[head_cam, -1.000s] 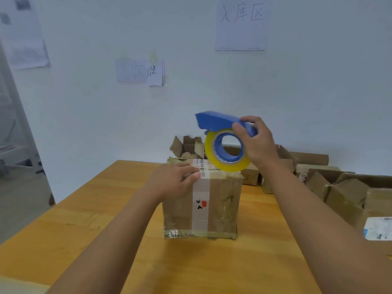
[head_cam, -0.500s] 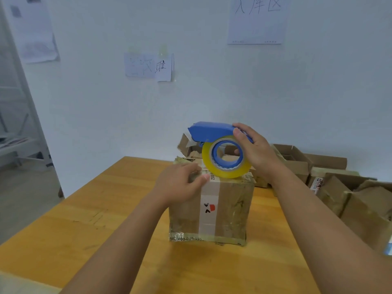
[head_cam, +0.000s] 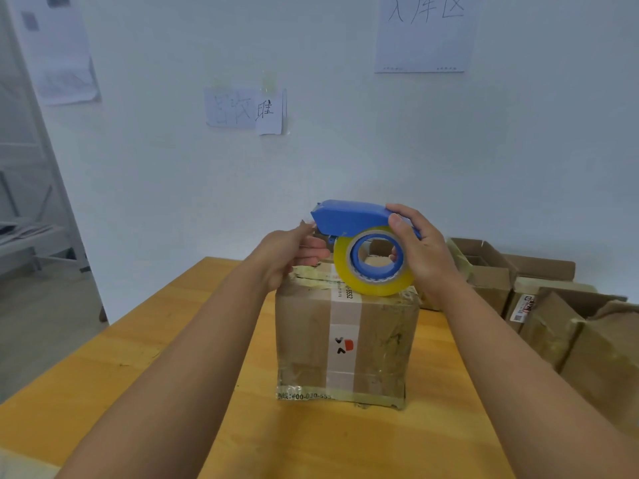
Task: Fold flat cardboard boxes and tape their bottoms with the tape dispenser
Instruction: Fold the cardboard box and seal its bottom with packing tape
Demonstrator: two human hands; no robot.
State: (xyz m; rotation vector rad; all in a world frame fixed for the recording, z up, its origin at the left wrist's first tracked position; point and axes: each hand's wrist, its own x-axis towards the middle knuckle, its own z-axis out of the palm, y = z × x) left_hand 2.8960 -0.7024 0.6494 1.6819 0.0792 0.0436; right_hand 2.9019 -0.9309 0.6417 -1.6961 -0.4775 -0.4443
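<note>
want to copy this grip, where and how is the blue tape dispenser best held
Grip the tape dispenser at its rear, from the right side, as the right hand does: thumb over the blue top, fingers through the roll's open core. That probably leaves the front end, where the left hand reaches, free above the cardboard box.

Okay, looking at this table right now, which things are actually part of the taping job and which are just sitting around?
In use:
cardboard box standing on the wooden table
blue tape dispenser with its yellow tape roll, gripped by the right hand
left hand at the dispenser's front end

Lying about:
open boxes to the right
paper notes on the wall
</note>
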